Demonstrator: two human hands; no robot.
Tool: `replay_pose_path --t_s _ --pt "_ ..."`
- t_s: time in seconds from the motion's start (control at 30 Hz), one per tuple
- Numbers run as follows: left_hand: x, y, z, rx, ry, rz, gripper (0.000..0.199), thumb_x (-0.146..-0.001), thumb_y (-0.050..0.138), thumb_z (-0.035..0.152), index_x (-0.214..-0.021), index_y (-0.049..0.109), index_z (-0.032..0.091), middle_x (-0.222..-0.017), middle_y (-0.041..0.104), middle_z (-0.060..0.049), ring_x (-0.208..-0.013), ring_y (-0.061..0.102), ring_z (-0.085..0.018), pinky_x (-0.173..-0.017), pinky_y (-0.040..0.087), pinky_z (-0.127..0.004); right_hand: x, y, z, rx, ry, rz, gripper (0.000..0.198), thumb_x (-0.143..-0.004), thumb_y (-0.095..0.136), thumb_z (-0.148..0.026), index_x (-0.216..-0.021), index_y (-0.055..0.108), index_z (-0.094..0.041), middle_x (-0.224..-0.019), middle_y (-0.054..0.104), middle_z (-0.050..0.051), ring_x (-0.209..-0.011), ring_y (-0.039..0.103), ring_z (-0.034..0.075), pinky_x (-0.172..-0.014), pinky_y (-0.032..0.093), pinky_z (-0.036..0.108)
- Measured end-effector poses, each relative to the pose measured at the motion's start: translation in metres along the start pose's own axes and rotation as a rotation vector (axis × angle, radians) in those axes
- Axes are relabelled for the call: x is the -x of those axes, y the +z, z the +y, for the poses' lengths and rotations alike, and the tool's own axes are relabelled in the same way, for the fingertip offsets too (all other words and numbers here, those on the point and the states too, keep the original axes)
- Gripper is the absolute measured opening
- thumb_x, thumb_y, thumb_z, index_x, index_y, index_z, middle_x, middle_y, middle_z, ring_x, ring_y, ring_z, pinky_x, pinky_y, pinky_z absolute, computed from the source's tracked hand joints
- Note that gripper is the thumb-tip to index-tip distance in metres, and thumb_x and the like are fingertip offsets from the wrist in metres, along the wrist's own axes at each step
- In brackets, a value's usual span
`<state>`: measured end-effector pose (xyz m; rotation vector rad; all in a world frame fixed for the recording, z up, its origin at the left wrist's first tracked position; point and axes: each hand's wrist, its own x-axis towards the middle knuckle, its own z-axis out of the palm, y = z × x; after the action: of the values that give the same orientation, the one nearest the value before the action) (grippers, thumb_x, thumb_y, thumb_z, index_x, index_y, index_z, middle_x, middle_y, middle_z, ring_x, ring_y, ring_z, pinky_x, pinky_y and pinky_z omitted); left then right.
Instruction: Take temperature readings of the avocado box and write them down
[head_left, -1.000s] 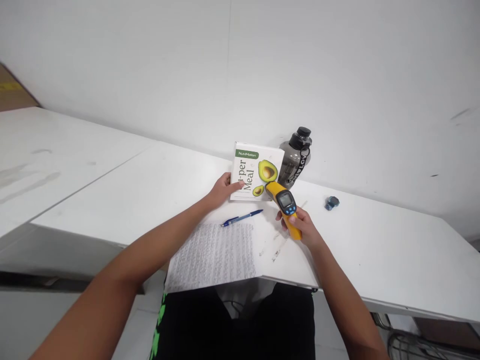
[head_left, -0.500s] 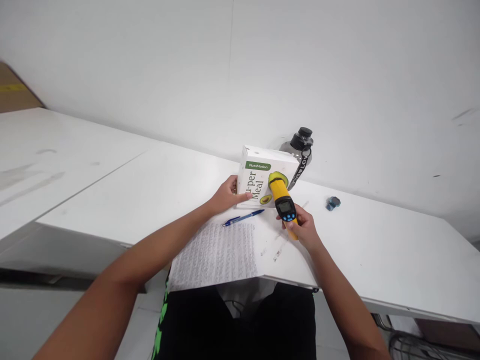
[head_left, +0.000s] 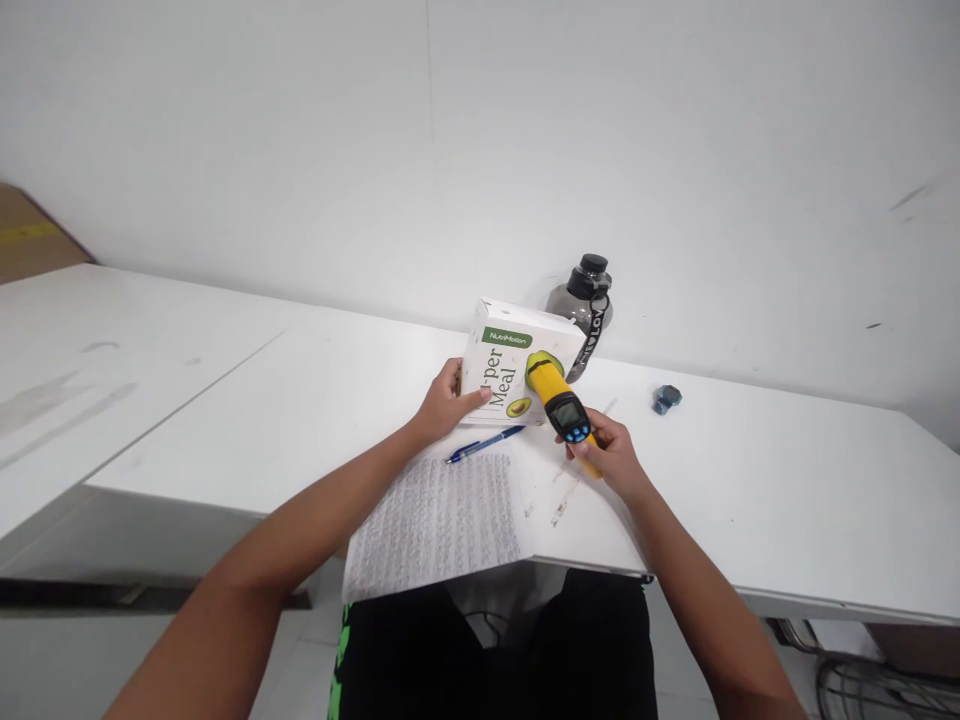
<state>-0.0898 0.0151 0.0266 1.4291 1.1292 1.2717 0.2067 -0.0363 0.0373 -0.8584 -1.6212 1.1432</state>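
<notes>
My left hand (head_left: 448, 402) grips the left side of a white meal box (head_left: 517, 345) printed with green lettering and avocado pictures, its thumb lying across the front. In my right hand (head_left: 609, 452) is a yellow and black infrared thermometer (head_left: 568, 408), its small screen and blue buttons facing me. The thermometer's front end overlaps the avocado picture; whether it touches the box I cannot tell. Just below the box lies a blue pen (head_left: 484, 444). Nearer me, a sheet of paper (head_left: 439, 525) covered in dense writing hangs slightly over the table edge.
Behind the box stands a grey bottle (head_left: 559, 300) with a black lid and strap, close to the wall. A small blue-black object, perhaps a watch (head_left: 665, 399), rests to the right on the white table (head_left: 787, 480). A cardboard box (head_left: 34, 235) sits at the far left.
The view has shifted and tilted a little. The box and thermometer appear slightly further left, the thermometer leaning more; both hands keep their holds.
</notes>
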Motion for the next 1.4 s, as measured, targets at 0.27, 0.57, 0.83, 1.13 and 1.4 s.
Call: replay_pose_path --t_s 0.27,0.57,0.83,1.13,1.4 --pt "0.002 0.002 0.0 0.044 0.03 0.051 0.078 -0.066 0.087 0.066 -0.12 0.056 0.02 -0.125 0.072 -0.013 -0.115 0.071 -0.032 -0.097 0.059 -0.048 0.0 0.006 -0.004 -0.029 0.011 0.01 0.057 -0.073 0.09 -0.066 -0.105 0.072 -0.022 -0.083 0.073 0.004 -0.061 0.061 0.016 -0.058 0.056 0.032" --pt "0.003 0.001 0.002 -0.011 0.039 0.04 0.082 -0.067 0.085 0.069 -0.124 0.054 0.02 -0.131 0.071 -0.015 -0.121 0.069 -0.034 -0.101 0.057 -0.051 0.002 0.005 -0.005 -0.033 -0.043 0.004 0.05 -0.077 0.09 -0.06 -0.105 0.07 -0.024 -0.083 0.074 0.003 -0.061 0.062 0.016 -0.058 0.054 0.032" --pt "0.003 0.001 -0.001 -0.036 0.054 0.04 0.082 -0.068 0.084 0.07 -0.127 0.055 0.02 -0.129 0.072 -0.014 -0.119 0.069 -0.033 -0.101 0.056 -0.051 0.003 0.004 -0.005 0.015 -0.03 0.009 0.051 -0.076 0.089 -0.064 -0.103 0.073 -0.023 -0.083 0.076 0.006 -0.068 0.067 0.021 -0.06 0.056 0.035" --pt "0.003 0.002 -0.006 0.006 0.059 0.049 0.081 -0.068 0.085 0.07 -0.124 0.056 0.02 -0.128 0.073 -0.014 -0.118 0.07 -0.033 -0.099 0.057 -0.05 0.003 0.006 -0.009 0.025 -0.008 0.02 0.052 -0.075 0.089 -0.065 -0.104 0.074 -0.024 -0.083 0.076 0.006 -0.067 0.066 0.02 -0.06 0.057 0.035" --pt "0.006 0.004 0.0 0.007 0.04 0.034 0.079 -0.068 0.085 0.069 -0.124 0.055 0.02 -0.129 0.072 -0.014 -0.118 0.07 -0.033 -0.098 0.058 -0.05 0.004 0.004 -0.012 0.01 0.028 -0.001 0.05 -0.074 0.092 -0.061 -0.1 0.072 -0.023 -0.083 0.075 0.004 -0.064 0.064 0.018 -0.062 0.057 0.034"
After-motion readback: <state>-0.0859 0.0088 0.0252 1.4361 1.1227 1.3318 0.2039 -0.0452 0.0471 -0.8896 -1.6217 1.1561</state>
